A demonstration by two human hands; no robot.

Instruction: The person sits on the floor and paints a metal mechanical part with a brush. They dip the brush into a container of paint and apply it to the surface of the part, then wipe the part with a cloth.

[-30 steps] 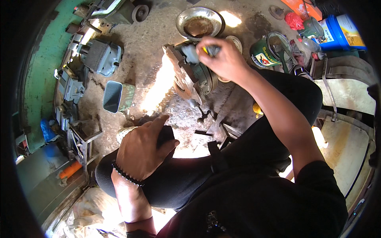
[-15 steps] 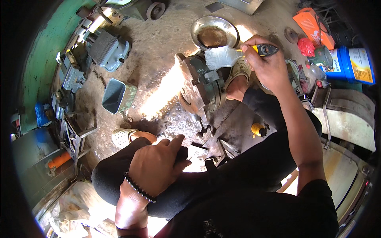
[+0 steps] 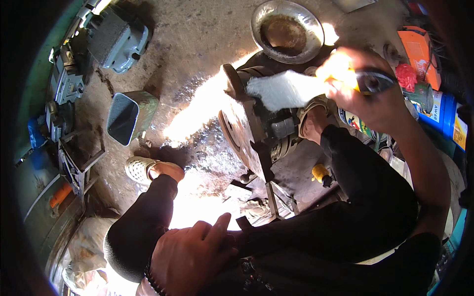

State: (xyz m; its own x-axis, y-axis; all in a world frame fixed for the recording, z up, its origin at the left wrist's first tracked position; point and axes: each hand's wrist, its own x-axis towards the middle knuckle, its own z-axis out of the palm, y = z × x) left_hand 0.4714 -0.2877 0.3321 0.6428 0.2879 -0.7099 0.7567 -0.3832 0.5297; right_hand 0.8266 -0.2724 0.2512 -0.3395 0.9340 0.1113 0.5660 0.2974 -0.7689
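Note:
My right hand (image 3: 363, 91) is closed around the handle of a paintbrush (image 3: 289, 90) with pale, wide bristles and a yellow-and-black handle. The bristles are over a heavy metal machine part (image 3: 249, 133) with a flat round face, standing on the floor between my feet; whether they touch it I cannot tell. Beside my left thigh, my left hand (image 3: 190, 254) has curled fingers, with something dark between finger and thumb that I cannot make out. A dark beaded bracelet (image 3: 154, 281) circles that wrist.
A round metal basin (image 3: 287, 32) with brown residue lies beyond the machine part. To the left are a square-mouthed metal container (image 3: 123, 118) and a grey machine casting (image 3: 118, 42). A yellow object (image 3: 320, 172) lies near my right leg. Blue buckets (image 3: 442, 113) and an orange box (image 3: 419, 54) stand right.
The view has shifted closer to the machine part. My right hand and the paintbrush have moved right and slightly down in the picture. My left hand now appears lower.

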